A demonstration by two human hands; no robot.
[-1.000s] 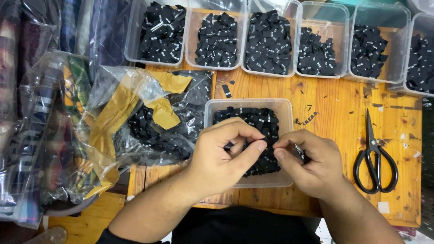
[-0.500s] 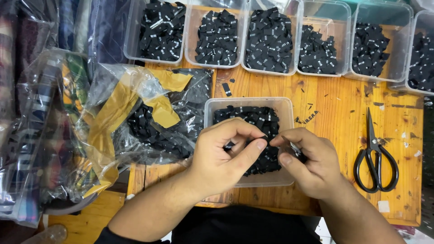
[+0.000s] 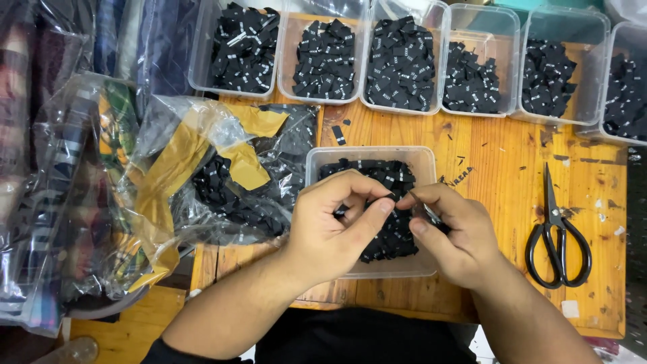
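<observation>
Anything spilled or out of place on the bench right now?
A few stray bits: one black label lies loose on the wooden table above the near tub, with small black scraps scattered to that tub's right. The plastic bag of labels sprawls open on the left. The scissors lie flat, clear of both hands.

bright, even overhead light, soft shadow under the left hand point(image 3: 330, 229) and right hand point(image 3: 451, 236). glare streaks the crumpled plastic bag point(image 3: 202, 175) left of the hands. fingertips slightly blurred; scissors point(image 3: 558, 236) to their right stay sharp.
</observation>
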